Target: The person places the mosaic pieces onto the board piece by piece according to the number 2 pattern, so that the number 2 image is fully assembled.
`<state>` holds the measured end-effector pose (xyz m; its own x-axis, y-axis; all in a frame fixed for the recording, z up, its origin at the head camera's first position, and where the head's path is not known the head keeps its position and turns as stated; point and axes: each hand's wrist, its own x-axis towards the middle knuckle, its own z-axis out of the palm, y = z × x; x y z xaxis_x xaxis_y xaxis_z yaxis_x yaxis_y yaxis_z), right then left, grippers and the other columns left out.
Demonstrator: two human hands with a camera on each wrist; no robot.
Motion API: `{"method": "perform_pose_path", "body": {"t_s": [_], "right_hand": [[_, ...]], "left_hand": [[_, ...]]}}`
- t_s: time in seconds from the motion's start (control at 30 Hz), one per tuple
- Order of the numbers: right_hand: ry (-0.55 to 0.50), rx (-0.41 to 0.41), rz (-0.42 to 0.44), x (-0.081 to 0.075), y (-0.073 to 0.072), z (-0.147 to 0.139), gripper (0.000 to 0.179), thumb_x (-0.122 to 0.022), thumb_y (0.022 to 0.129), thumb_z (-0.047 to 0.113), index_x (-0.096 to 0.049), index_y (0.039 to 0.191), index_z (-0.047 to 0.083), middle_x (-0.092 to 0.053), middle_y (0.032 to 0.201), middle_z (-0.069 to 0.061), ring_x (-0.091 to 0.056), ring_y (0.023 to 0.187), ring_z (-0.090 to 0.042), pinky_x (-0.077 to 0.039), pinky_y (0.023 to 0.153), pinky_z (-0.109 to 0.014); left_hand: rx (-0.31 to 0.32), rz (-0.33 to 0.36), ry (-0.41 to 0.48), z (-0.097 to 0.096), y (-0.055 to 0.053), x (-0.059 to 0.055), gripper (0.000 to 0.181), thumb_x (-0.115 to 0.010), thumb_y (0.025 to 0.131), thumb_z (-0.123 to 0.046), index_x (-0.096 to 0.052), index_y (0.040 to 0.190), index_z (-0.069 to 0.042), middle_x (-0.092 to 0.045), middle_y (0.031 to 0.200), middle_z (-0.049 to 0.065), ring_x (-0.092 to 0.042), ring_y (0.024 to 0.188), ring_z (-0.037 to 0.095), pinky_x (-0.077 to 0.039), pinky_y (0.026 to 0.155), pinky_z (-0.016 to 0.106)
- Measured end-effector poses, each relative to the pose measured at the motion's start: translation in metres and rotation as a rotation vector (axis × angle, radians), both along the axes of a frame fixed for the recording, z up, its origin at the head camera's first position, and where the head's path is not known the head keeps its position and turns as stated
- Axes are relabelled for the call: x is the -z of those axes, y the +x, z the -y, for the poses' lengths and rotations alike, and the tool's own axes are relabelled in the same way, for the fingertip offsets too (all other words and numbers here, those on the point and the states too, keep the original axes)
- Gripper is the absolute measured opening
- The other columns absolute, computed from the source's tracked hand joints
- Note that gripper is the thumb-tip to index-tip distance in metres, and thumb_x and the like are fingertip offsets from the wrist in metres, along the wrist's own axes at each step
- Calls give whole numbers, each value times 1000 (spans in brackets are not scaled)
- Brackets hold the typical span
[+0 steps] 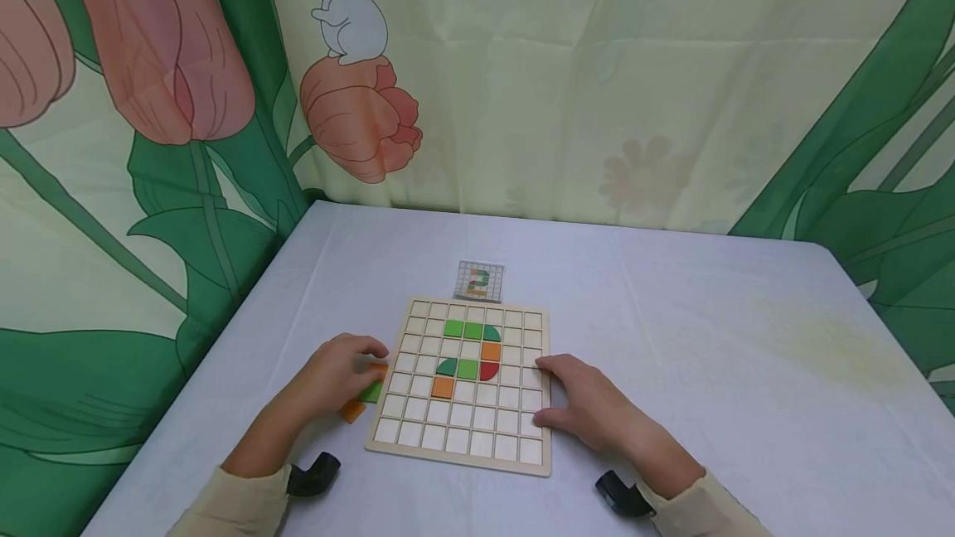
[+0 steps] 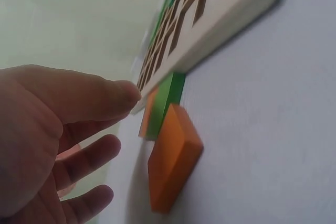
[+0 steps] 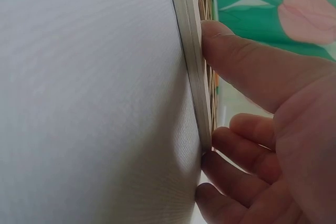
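A wooden grid board (image 1: 418, 442) lies flat on the table, with several green, orange, dark green and red tiles set in its cells. At its left edge my left hand (image 1: 336, 371) hovers with thumb and index finger apart, close to a few loose tiles. Among these are a green square tile (image 2: 167, 103) and an orange tile (image 2: 176, 156); another orange piece shows behind the green one. No tile is visibly held. My right hand (image 1: 589, 404) rests at the board's right edge, its thumb (image 3: 218, 32) touching the rim and its fingers loosely bent.
Just beyond the board's far edge lies a small pattern card (image 1: 479, 281) with a coloured figure on a grid. White cloth covers the table (image 1: 671, 313). A curtain printed with tulips (image 1: 164, 40) hangs behind it.
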<state>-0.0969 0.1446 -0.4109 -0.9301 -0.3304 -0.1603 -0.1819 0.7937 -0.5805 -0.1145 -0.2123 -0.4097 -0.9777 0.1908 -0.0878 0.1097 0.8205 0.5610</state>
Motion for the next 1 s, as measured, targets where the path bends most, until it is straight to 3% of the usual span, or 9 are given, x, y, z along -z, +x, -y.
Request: {"method": "perform_pose_path", "body": {"t_s": [0.3, 0.67, 1.0], "right_hand": [[4, -12, 1, -1, 0, 0, 74, -87, 78, 26, -53, 140, 4, -54, 140, -10, -48, 132, -30, -39, 108, -47], [-18, -32, -26, 0, -1, -2, 72, -87, 78, 24, -54, 139, 2, -55, 138, -11, -49, 131, -31, -39, 108, -47], [-29, -29, -17, 0, 0, -2, 73, -87, 78, 23, -54, 139, 1, -54, 139, -11, -49, 132, -31, -39, 108, -48]], "left_hand": [[6, 37, -14, 9, -3, 4, 15, -74, 90, -10, -73, 105, -13, -67, 108, 1, -57, 112, 29, -47, 95, 50], [44, 13, -24, 11, -7, 3, 16, -76, 87, -7, -74, 102, -10, -68, 102, -1, -57, 108, 29, -48, 94, 50], [40, 10, -29, 13, -8, 6, 18, -74, 88, -4, -73, 105, -9, -68, 105, 0, -58, 109, 30, -47, 95, 50]]}}
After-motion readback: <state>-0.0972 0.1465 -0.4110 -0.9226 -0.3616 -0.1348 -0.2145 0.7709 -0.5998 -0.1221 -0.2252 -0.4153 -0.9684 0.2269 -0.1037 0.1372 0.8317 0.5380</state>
